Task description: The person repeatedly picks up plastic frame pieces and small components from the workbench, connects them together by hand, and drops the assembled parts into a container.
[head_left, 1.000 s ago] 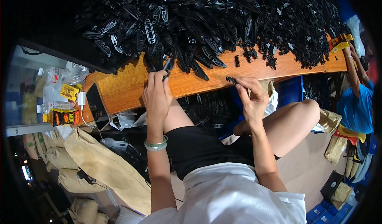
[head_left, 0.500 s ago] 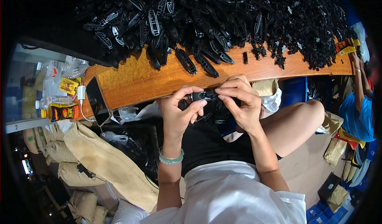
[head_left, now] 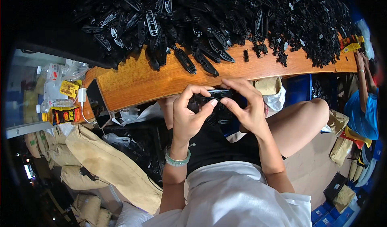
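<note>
A glossy black elongated plastic part (head_left: 219, 93) is held level between my two hands, just off the near edge of the wooden table (head_left: 133, 88). My left hand (head_left: 192, 108) pinches its left end between thumb and fingers. My right hand (head_left: 246, 102) grips the other end, thumb below and fingers over the top. The part's exact kind I cannot tell. Beyond my hands lies a heap of long, pointed black plastic parts (head_left: 151, 23), with a few loose ones such as a slotted black part (head_left: 185, 61) near the edge.
Small black pieces (head_left: 306, 29) are piled at the far right. On the left are a phone (head_left: 96, 100) with a white charger (head_left: 82, 95), bottles (head_left: 60, 103) and a yellow-black packet (head_left: 65, 115). Brown paper sacks (head_left: 109, 162) lean below. A person in blue (head_left: 363, 106) sits far right.
My hands have drawn closer together. The part has turned so a smooth, shiny side shows; my left hand has shifted right, and my right fingers now reach over its top.
</note>
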The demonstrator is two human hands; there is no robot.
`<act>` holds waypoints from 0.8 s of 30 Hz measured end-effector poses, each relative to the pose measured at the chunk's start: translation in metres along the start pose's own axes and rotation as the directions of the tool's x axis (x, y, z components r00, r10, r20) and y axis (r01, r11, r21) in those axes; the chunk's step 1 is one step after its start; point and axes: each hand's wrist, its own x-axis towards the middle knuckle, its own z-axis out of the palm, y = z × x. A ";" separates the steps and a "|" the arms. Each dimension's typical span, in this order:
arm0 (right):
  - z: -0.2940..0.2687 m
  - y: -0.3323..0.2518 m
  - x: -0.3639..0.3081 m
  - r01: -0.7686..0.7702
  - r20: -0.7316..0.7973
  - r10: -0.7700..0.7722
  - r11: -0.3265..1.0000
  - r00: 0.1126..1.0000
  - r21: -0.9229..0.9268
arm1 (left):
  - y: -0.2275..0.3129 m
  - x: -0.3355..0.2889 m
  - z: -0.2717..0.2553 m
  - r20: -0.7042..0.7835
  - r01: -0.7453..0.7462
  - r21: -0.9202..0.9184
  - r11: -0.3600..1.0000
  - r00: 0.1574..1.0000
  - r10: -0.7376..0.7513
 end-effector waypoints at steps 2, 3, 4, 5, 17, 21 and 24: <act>-0.004 0.003 -0.006 -0.232 0.102 0.221 0.965 0.970 0.124 | -0.002 0.002 0.001 0.028 -0.094 0.050 0.994 0.995 0.093; -0.006 0.002 -0.007 -0.210 0.093 0.202 0.973 0.975 0.090 | -0.001 0.001 0.002 0.031 -0.094 0.051 0.994 0.995 0.092; -0.008 0.002 -0.008 -0.212 0.091 0.204 0.973 0.975 0.090 | 0.001 -0.001 0.004 0.048 -0.002 -0.019 1.000 0.999 0.003; -0.009 0.002 -0.009 -0.227 0.095 0.219 0.970 0.971 0.083 | 0.003 -0.003 0.005 0.071 0.090 -0.087 0.992 0.994 -0.084; -0.025 0.046 0.023 -0.367 -0.309 0.268 0.870 0.912 -0.329 | -0.022 0.060 -0.011 -0.169 -0.069 0.855 0.515 0.900 0.402; -0.015 0.057 0.033 -0.316 -0.294 0.172 0.763 0.940 -0.564 | -0.024 0.067 -0.017 -0.201 0.059 0.818 0.573 0.961 0.189; -0.011 0.063 0.026 -0.312 -0.322 0.136 0.742 0.937 -0.593 | -0.023 0.057 -0.022 -0.290 0.095 0.680 0.727 0.946 0.148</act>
